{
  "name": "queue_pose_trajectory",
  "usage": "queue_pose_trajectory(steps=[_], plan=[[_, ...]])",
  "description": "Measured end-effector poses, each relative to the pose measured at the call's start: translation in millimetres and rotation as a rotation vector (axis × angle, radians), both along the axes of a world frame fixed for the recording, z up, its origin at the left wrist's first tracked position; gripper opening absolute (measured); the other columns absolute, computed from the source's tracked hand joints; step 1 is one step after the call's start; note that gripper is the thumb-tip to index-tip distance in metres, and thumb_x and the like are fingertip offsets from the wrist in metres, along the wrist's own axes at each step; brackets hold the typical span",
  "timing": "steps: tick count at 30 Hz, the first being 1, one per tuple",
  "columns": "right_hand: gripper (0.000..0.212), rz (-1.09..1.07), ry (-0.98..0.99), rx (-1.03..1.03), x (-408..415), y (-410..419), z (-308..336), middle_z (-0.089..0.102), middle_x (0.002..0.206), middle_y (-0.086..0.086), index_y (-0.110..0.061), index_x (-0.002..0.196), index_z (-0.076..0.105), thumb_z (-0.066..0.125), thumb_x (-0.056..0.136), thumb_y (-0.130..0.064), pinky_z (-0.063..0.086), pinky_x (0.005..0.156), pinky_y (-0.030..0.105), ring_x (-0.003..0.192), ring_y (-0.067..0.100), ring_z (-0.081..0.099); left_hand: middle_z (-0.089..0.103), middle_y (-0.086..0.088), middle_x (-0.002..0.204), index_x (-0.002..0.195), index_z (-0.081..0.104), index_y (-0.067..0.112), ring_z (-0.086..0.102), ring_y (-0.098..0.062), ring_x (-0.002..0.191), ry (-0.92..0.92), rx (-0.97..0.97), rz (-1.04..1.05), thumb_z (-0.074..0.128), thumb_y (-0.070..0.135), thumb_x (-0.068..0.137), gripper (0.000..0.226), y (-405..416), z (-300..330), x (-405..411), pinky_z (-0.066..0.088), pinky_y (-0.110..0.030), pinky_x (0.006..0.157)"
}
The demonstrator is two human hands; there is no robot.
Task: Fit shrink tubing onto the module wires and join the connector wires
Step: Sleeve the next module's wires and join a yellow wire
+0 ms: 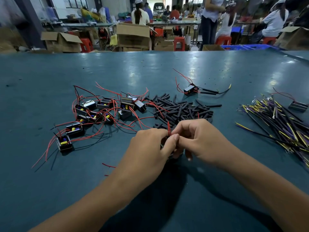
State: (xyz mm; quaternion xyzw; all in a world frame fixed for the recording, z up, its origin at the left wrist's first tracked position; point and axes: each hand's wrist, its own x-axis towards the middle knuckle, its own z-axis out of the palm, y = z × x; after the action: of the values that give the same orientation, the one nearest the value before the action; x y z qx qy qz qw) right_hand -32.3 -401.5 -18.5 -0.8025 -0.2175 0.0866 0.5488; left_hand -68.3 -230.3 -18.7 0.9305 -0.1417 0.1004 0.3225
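Observation:
My left hand (150, 148) and my right hand (199, 139) meet over the green table (50, 190), near its front. Between their fingertips they pinch a red wire (169, 129) that sticks up; a dark module sits mostly hidden under my left hand. Beyond the hands lies a pile of black shrink tubing pieces (177, 109). To the left are several black modules (100, 111) with red and black wires. A heap of connector wires (280, 121), black with yellow and purple, lies at the right. One module with tubing fitted (190, 89) lies farther back.
Another single module (298, 106) sits at the far right beside the connector wires. A short red wire scrap (108, 165) lies left of my left forearm. Beyond the table's far edge are cardboard boxes (133, 36), red stools and seated people.

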Motion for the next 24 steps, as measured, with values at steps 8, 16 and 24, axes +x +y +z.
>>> queue_pose_trajectory(steps=[8,16,24], plan=[[0.012,0.025,0.056,-0.016,5,-8,7,0.071,0.074,0.014,0.002,0.092,0.068,0.056,0.097,0.003,0.05,0.045,0.022,0.064,0.02,0.071,0.062,0.0,0.073,0.085,0.072,0.017,0.059,-0.019,0.068,-0.06,-0.105,0.029,0.059,0.03,0.097,0.022,-1,-10,10,0.052,-0.043,0.063],[0.014,-0.344,-0.33,-0.195,57,-25,37,0.068,0.068,0.002,-0.014,0.093,0.07,0.059,0.095,-0.006,0.048,0.052,0.021,0.056,0.012,0.06,0.063,0.001,0.077,0.081,0.068,0.009,0.055,-0.012,0.07,-0.1,-0.072,-0.059,0.064,0.029,0.096,0.025,-5,-19,10,0.045,-0.034,0.068],[0.013,0.101,-0.468,-0.919,107,1,41,0.055,0.072,-0.019,-0.026,0.102,0.072,0.067,0.091,-0.022,0.036,0.061,0.013,0.07,0.0,0.057,0.054,-0.001,0.067,0.077,0.057,0.013,0.05,-0.018,0.065,-0.073,-0.168,-0.137,0.062,0.029,0.098,0.027,-13,-32,6,0.044,-0.038,0.062]])
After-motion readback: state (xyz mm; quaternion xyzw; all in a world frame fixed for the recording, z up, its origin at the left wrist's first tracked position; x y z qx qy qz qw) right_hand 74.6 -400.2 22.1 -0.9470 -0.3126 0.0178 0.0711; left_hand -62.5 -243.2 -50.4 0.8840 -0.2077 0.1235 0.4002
